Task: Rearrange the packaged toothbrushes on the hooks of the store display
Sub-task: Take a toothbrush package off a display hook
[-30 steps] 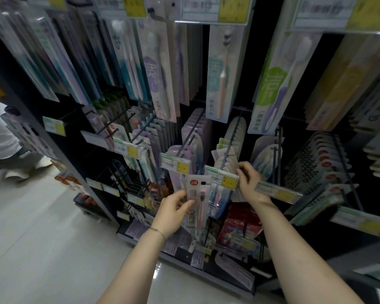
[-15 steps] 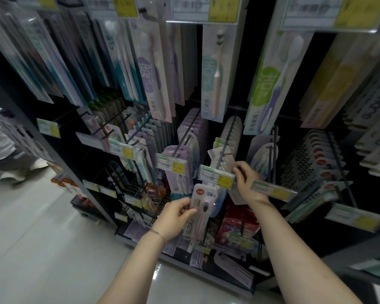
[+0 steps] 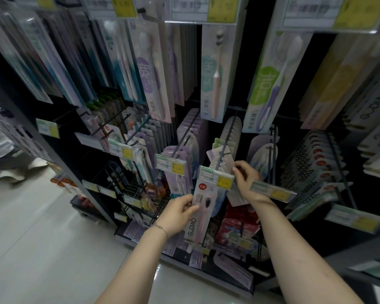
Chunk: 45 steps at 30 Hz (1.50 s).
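On the black wire-hook store display (image 3: 235, 62), the right hand (image 3: 247, 179) still pinches the pale blister packs (image 3: 222, 160) on the thin black hook (image 3: 225, 145). The left hand (image 3: 180, 212), thumb and fingers clamped round the flat pink-and-white toothbrush pack (image 3: 201, 218), has lowered it below the green-and-yellow price tag (image 3: 216, 177), probably clearing room before rehanging. The pack reads "GODIAO"; the tag's print is illegible.
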Each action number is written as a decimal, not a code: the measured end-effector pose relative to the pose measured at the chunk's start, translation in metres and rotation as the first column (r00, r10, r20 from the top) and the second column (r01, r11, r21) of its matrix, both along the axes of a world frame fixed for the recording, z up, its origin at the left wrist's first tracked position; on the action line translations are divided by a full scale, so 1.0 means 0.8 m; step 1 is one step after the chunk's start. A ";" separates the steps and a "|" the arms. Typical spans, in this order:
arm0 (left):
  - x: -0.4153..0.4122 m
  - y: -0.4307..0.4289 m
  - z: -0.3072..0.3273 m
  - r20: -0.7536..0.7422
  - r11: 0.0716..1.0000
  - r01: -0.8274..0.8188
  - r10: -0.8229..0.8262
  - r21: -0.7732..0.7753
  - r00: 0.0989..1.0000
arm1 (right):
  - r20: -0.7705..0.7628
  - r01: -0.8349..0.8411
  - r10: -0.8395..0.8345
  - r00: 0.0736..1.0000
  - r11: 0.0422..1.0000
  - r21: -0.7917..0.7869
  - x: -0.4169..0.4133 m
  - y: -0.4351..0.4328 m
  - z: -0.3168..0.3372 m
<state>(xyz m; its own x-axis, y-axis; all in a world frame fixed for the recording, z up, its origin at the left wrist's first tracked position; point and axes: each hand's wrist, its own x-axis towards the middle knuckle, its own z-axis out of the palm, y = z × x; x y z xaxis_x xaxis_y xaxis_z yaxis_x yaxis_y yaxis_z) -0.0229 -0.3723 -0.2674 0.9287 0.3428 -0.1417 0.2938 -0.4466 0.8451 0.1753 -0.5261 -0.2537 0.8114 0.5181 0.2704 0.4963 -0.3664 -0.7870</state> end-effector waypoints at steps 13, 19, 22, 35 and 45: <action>0.012 0.000 0.003 0.005 0.999 0.005 -0.005 -0.052 1.000 | 0.046 -0.007 0.007 0.999 1.000 -0.008 0.008 0.005 0.002; 0.016 0.000 0.001 0.018 0.998 -0.002 0.004 -0.060 1.000 | 0.075 -0.004 0.006 0.997 0.999 -0.038 0.008 0.006 0.002; 0.018 -0.001 0.002 0.027 0.997 -0.007 0.009 -0.071 1.000 | 0.080 0.002 0.004 0.997 0.998 -0.068 0.008 0.007 0.004; 0.022 -0.004 0.000 0.060 0.994 -0.005 0.011 -0.109 0.998 | 0.010 0.007 -0.006 1.000 0.988 -0.152 0.008 0.010 0.012; 0.023 -0.005 0.000 0.066 0.993 0.003 0.005 -0.122 0.998 | -0.043 -0.002 -0.006 0.999 0.985 -0.172 0.001 0.005 0.019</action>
<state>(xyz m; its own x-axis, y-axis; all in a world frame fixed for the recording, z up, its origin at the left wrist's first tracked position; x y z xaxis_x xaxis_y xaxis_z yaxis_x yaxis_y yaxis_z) -0.0047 -0.3764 -0.2676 0.9369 0.3279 -0.1211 0.2362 -0.3387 0.9107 0.1759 -0.5225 -0.2384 0.8215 0.5521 0.1423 0.4625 -0.4992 -0.7327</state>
